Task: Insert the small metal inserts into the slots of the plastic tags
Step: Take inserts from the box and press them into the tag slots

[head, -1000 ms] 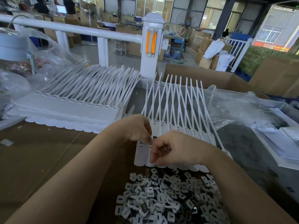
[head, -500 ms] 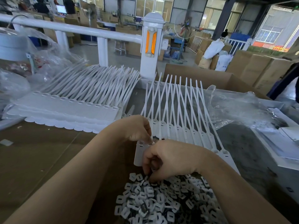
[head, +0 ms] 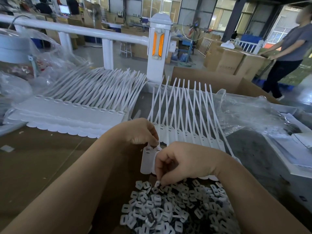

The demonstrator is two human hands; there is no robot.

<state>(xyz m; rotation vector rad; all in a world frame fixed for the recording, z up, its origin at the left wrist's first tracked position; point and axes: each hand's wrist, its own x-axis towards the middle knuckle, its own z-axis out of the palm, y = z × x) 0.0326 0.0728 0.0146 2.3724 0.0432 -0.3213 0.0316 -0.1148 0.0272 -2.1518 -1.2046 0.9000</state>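
Down from the tag row since a second ago, my right hand (head: 184, 163) pinches one insert (head: 157, 183) off the pile of inserts (head: 175, 208) on the worktop (head: 33, 166), while my left hand (head: 141, 132) grips the row of tags (head: 185, 135).

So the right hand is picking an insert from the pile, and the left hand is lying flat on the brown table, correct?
Not quite. The head view shows the left hand pinching the top of the row of white tags, not lying flat on the table. The right hand is indeed picking an insert from the pile.
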